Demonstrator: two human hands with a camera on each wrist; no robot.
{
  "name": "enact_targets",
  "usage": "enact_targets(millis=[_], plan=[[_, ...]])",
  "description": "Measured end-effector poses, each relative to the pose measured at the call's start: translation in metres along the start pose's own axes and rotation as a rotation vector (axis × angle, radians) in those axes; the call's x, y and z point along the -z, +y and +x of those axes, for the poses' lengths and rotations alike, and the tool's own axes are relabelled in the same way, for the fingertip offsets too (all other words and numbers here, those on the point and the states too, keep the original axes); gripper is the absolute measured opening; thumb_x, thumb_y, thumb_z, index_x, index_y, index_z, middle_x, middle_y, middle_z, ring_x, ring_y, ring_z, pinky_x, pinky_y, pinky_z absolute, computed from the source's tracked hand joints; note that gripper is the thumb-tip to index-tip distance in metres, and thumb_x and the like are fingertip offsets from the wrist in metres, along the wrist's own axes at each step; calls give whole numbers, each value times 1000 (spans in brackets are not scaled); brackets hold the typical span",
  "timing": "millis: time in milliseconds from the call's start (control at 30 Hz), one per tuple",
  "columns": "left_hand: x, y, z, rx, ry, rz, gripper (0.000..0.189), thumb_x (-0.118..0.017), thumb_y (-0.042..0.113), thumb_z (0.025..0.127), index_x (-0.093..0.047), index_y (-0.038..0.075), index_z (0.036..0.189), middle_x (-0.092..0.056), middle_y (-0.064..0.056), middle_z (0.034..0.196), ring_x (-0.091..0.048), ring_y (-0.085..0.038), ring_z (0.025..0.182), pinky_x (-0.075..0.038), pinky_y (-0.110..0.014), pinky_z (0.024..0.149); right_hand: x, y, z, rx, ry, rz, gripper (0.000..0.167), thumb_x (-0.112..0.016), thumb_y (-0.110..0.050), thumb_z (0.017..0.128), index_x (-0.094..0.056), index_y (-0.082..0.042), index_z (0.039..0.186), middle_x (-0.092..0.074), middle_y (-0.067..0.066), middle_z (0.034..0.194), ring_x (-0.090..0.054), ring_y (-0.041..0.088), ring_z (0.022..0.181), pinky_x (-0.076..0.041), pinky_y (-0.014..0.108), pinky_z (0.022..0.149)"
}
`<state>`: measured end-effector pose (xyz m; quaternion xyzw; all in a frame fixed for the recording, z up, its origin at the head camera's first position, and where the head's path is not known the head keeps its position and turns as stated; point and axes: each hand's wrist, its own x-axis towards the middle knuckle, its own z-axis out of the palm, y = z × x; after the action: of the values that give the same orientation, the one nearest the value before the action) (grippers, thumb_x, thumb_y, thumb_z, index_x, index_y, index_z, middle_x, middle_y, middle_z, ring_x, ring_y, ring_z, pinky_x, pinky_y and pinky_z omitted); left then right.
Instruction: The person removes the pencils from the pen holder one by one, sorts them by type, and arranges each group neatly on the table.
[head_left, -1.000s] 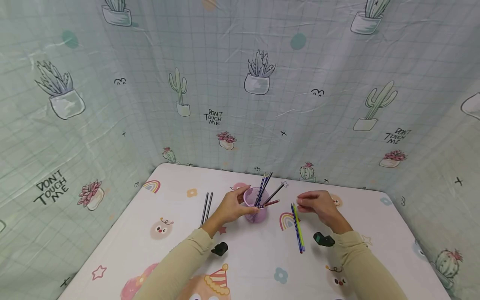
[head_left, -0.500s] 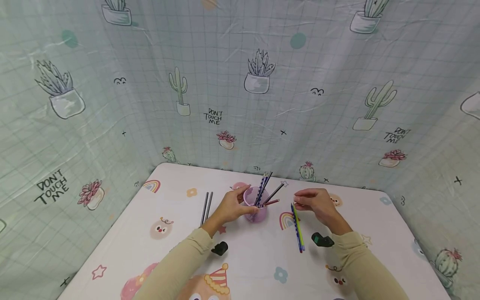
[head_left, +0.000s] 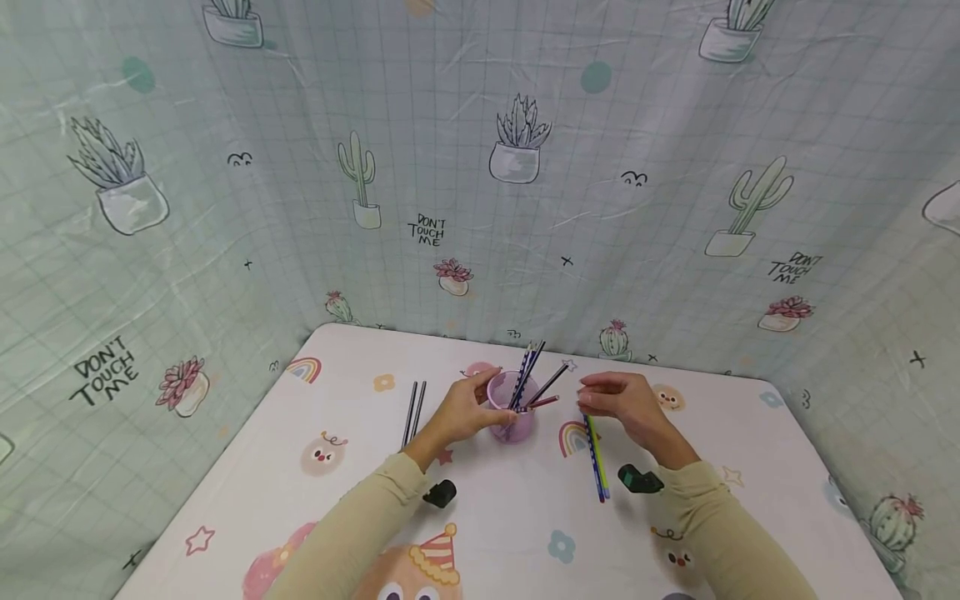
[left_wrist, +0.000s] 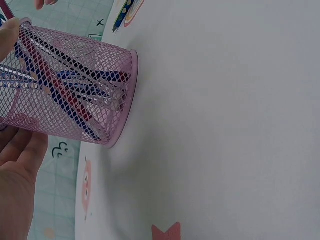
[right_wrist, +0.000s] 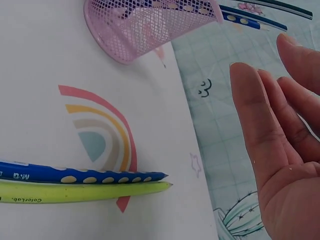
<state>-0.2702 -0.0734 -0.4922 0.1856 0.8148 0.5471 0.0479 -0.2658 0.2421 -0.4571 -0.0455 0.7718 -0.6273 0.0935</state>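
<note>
My left hand (head_left: 462, 412) grips a pink mesh pencil cup (head_left: 514, 432) by its side, thumb near the rim. Several pencils (head_left: 531, 371) lean inside the cup, dark striped ones and a reddish one among them. To the right of the cup, a blue pencil (right_wrist: 100, 175) with yellowish spots lies on the table alongside a yellow-green pencil (right_wrist: 100, 192), their tips pointing away from me. Above those tips hovers my right hand (head_left: 626, 406), fingers loosely extended, thumb apart, nothing held.
Two dark pencils (head_left: 414, 408) lie left of the cup, partly behind my left forearm. A printed cloth covers the table (head_left: 510, 525), and patterned curtains (head_left: 450, 167) rise behind it and on both sides. Black devices (head_left: 640, 479) sit at my wrists.
My right hand has moved a little left toward the cup, passing over the tips of the two lying pencils. My left hand and the cup have stayed in place.
</note>
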Motion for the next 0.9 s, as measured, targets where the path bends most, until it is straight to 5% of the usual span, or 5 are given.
enact_targets(millis=[200,467,733,900], plan=[[2,-1,1,3,-2,1,92,-92,29,81,-46,4,156,-56,-16,154,-57,-32,142,-51,-45,115,-9,-5,2,3,-11,-23,45,-80,-13,93,-65,4,132,-71,26,127,-78,18,97,-66,31,89],[1,-2,1,3,2,-3,91,-92,26,81,-46,4,156,-56,-17,154,-57,-35,142,-51,-45,115,-18,-3,5,40,-45,-113,48,-80,-17,93,-65,2,134,-73,18,130,-74,8,105,-60,24,100],[1,-2,1,-1,8,1,93,-93,29,80,-46,3,156,-57,-17,153,-58,-32,140,-52,-45,114,-30,-4,10,67,-78,-82,52,-79,-6,91,-60,8,138,-67,26,136,-72,18,114,-61,20,94],[0,-1,2,6,0,-10,94,-93,30,79,-45,3,156,-55,-16,156,-57,-32,142,-51,-43,115,-37,-2,12,99,-105,-95,47,-77,-1,91,-61,7,134,-63,31,136,-67,34,125,-61,24,96]])
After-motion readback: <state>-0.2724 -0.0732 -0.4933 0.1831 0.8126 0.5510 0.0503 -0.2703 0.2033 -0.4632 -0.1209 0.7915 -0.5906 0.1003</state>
